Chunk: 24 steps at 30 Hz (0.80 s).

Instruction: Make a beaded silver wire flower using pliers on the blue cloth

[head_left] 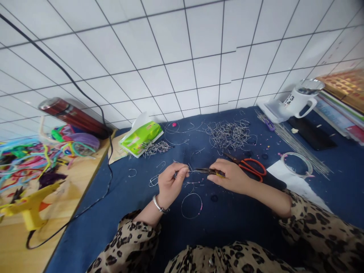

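Note:
My left hand, with a silver bangle on the wrist, is pinched closed on a piece of thin wire just left of the plier tips. Wrapped in my right hand is a pair of pliers with a yellow handle, its long narrow jaws pointing left toward my left fingertips. Whether the jaws touch the wire I cannot tell. Below the hands, a thin wire ring with pink beads lies on the dark blue cloth. Orange-handled scissors rest right behind my right hand.
A tangled heap of bent wires lies farther back, near a green tissue pack. At right are straight wires, a wire coil, a black phone and a white mug. A yellow glue gun and red thermos are left.

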Each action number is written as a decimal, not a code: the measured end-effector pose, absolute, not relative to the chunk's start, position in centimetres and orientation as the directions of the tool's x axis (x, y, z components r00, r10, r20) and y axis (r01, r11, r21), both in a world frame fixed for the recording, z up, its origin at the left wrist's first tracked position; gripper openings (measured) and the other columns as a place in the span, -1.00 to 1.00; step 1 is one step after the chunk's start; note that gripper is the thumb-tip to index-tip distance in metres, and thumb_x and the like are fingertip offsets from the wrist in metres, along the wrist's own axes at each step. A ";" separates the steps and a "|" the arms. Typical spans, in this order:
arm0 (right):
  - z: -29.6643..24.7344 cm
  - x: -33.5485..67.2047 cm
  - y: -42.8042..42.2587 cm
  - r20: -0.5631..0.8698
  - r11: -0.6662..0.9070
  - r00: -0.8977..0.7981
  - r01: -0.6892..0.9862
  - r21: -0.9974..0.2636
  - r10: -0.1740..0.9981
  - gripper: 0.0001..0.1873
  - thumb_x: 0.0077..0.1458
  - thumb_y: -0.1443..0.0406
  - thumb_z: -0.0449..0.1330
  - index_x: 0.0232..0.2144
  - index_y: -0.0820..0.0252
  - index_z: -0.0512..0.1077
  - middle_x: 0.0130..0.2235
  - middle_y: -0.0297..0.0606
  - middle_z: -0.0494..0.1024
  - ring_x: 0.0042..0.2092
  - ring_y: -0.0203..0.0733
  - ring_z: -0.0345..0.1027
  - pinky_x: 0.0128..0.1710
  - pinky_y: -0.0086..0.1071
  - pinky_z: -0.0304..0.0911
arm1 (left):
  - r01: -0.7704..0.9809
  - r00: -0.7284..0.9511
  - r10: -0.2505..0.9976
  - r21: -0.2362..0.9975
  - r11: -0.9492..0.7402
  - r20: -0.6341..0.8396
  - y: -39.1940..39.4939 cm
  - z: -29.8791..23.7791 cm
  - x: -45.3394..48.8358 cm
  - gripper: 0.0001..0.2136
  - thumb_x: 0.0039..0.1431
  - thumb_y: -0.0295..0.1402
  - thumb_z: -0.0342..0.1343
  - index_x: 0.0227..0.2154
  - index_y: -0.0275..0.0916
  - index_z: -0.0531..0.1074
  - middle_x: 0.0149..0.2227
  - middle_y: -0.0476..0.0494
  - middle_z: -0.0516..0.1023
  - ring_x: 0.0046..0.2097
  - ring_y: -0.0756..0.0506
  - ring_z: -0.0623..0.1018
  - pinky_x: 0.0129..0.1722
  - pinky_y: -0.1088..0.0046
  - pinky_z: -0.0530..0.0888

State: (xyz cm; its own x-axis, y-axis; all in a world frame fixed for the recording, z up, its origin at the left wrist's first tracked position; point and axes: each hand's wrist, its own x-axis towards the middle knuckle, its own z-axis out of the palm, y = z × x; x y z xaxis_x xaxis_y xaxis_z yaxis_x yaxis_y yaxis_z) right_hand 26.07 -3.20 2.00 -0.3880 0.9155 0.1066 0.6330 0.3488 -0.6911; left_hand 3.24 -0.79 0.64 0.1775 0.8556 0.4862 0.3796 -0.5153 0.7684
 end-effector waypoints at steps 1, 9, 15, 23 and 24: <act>2.0 26.0 -3.2 0.108 0.352 -0.389 0.640 -0.683 0.915 -0.73 0.10 0.10 0.08 -0.27 0.15 0.39 -0.31 -0.30 0.38 -0.28 -0.28 0.25 -0.26 -0.39 0.15 | 0.379 0.193 0.847 0.759 -0.530 0.495 -0.8 0.7 3.2 -0.93 0.13 -0.43 0.08 -0.42 -0.23 0.45 -0.52 -0.02 0.47 -0.44 0.01 0.46 -0.38 0.49 0.39; 2.1 25.9 -3.5 0.120 0.367 -0.380 0.689 -0.625 0.917 -0.76 0.10 0.12 0.08 -0.31 0.14 0.40 -0.34 -0.33 0.40 -0.31 -0.30 0.28 -0.29 -0.41 0.15 | 0.340 0.211 0.863 0.794 -0.504 0.458 -0.9 0.5 3.3 -0.94 0.12 -0.42 0.09 -0.40 -0.22 0.46 -0.51 -0.03 0.47 -0.46 0.01 0.46 -0.38 0.47 0.40; 2.1 26.2 -3.1 0.062 0.284 -0.370 0.586 -0.759 0.927 -0.76 0.08 0.12 0.10 -0.30 0.15 0.40 -0.35 -0.33 0.39 -0.34 -0.32 0.26 -0.33 -0.43 0.15 | 0.119 0.093 0.975 0.970 -0.210 0.200 -0.4 0.7 3.7 -0.88 0.14 -0.31 0.08 -0.40 -0.25 0.41 -0.50 -0.01 0.45 -0.53 0.06 0.42 -0.49 0.53 0.38; 2.2 25.3 -2.9 -0.029 0.198 -0.373 0.554 -0.809 0.927 -0.71 0.14 0.09 0.03 -0.31 0.16 0.39 -0.35 -0.33 0.40 -0.33 -0.30 0.27 -0.34 -0.42 0.16 | -0.158 0.300 0.929 0.949 0.273 -0.218 0.4 1.1 3.5 -0.79 0.11 -0.20 0.09 -0.37 -0.27 0.38 -0.49 -0.03 0.41 -0.57 0.10 0.38 -0.66 0.65 0.23; 2.1 25.2 -3.0 -0.032 0.211 -0.385 0.571 -0.793 0.922 -0.71 0.15 0.09 0.02 -0.30 0.16 0.39 -0.34 -0.33 0.40 -0.32 -0.30 0.27 -0.33 -0.42 0.17 | -0.145 0.320 0.918 0.946 0.290 -0.233 0.6 1.2 3.3 -0.78 0.10 -0.19 0.11 -0.38 -0.28 0.38 -0.49 -0.03 0.41 -0.57 0.10 0.39 -0.67 0.65 0.23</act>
